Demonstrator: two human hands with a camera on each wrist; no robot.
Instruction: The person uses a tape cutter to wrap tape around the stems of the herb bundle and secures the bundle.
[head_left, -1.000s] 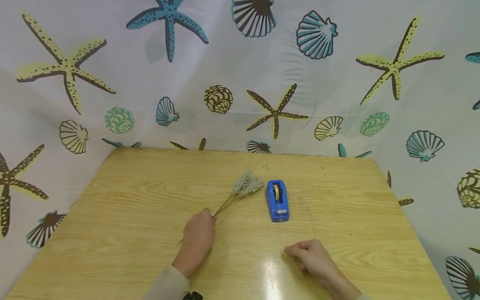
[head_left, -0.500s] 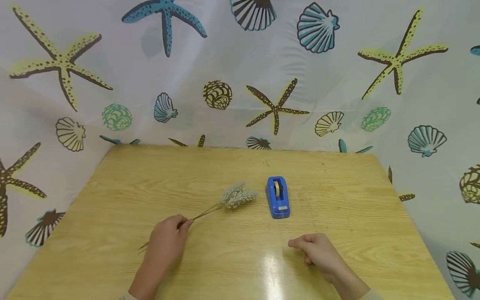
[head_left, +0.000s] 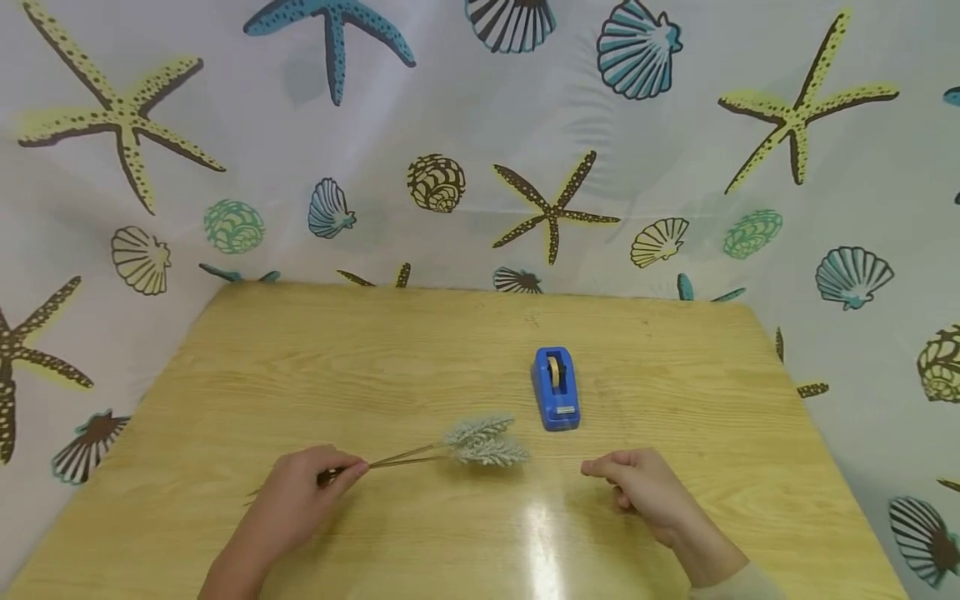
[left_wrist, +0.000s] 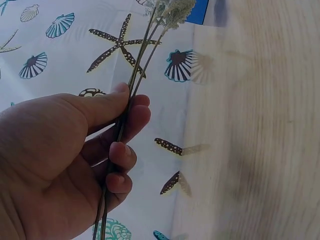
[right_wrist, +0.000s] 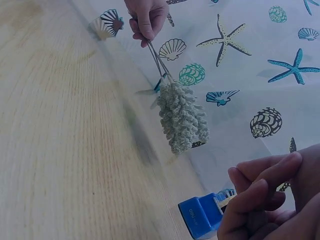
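Our left hand (head_left: 288, 496) is closed around a few dried sprigs (head_left: 487, 442), the thumb pinning their thin stems (head_left: 405, 460) against the curled fingers. Our right hand (head_left: 637, 483) is curled in on itself, thumb drawn up against the index finger, and it sits apart from the sprigs on the right side.

The sprigs lie between the two hands: their pale, fluffy heads point right, towards our right hand, while the stem ends poke out to the left behind our left hand. We cannot tell whether the heads touch the table (head_left: 375, 358) or are just above it.

A blue tape dispenser (head_left: 557, 412) with a small roll of tape (head_left: 553, 372) stands farther off, to the right of the heads and a little left of our right hand. Beyond the wooden table, we face a white cloth (head_left: 450, 100) printed with starfish and shells.
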